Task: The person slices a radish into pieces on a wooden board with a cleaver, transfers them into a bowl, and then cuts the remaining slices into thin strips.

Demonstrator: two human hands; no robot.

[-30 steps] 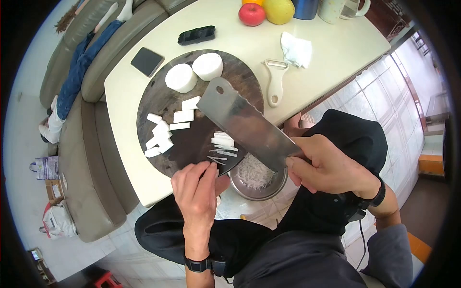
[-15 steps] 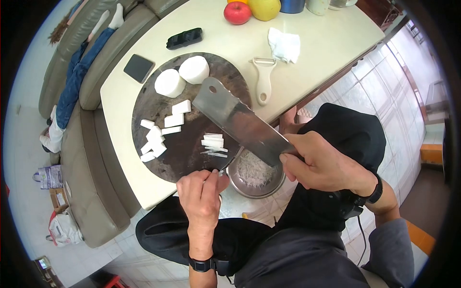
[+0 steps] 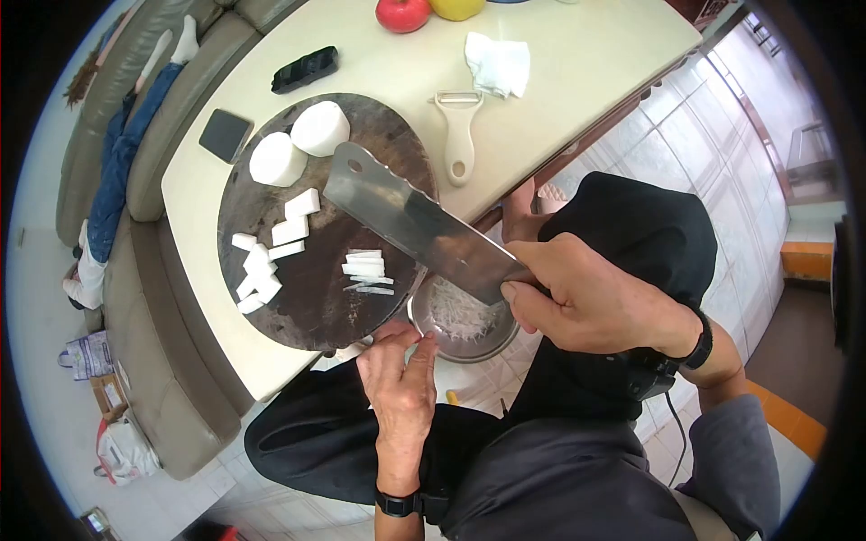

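Note:
My right hand point(image 3: 591, 302) grips a cleaver point(image 3: 419, 225) by its handle end, its broad blade slanting over the round dark cutting board point(image 3: 316, 302). My left hand point(image 3: 397, 379) is beside the board's near edge, at the rim of a metal bowl point(image 3: 496, 343). Its fingers are curled with thumb and index together; what they hold, if anything, is hidden. White shreds point(image 3: 460, 316) lie in the bowl. On the board are a small stack of thin white slices point(image 3: 363, 262), several thicker white pieces point(image 3: 290, 231), and two peeled white rounds point(image 3: 320, 128) point(image 3: 278, 160).
On the cream table point(image 3: 225, 307) lie a peeler point(image 3: 458, 135), a crumpled white tissue point(image 3: 498, 65), a black object point(image 3: 305, 69), a phone point(image 3: 225, 135) and a red apple point(image 3: 403, 13). A person's legs point(image 3: 135, 153) rest on the sofa point(image 3: 171, 316) at left.
My left hand has moved from the board's edge toward the bowl's rim. The view has shifted, so table and board appear further left. The cleaver stays in my right hand.

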